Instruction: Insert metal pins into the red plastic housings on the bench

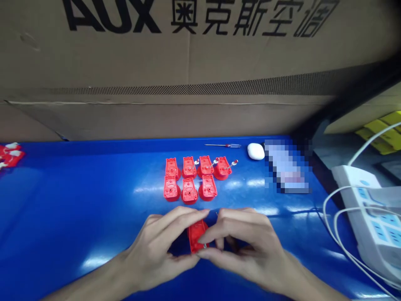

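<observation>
A red plastic housing (196,235), shaped like an open tray, is between my hands just above the blue table. My left hand (161,240) grips it from the left, fingers along the far edge and thumb at the near end. My right hand (244,244) pinches a small metallic part (205,246) at the housing's near right corner; fingertips hide most of it. Beyond my hands stand several similar red housings (189,190) in two rows. Three in the back row, such as the rightmost housing (222,168), carry small metal-and-red pieces sticking out to the right.
A screwdriver (230,146) lies behind the housings, near a white case (256,151) and a blurred-out flat object (288,167). A white power strip (372,217) with cables stands at right. Red-and-white pieces (11,154) lie far left. A cardboard panel (156,62) closes off the back.
</observation>
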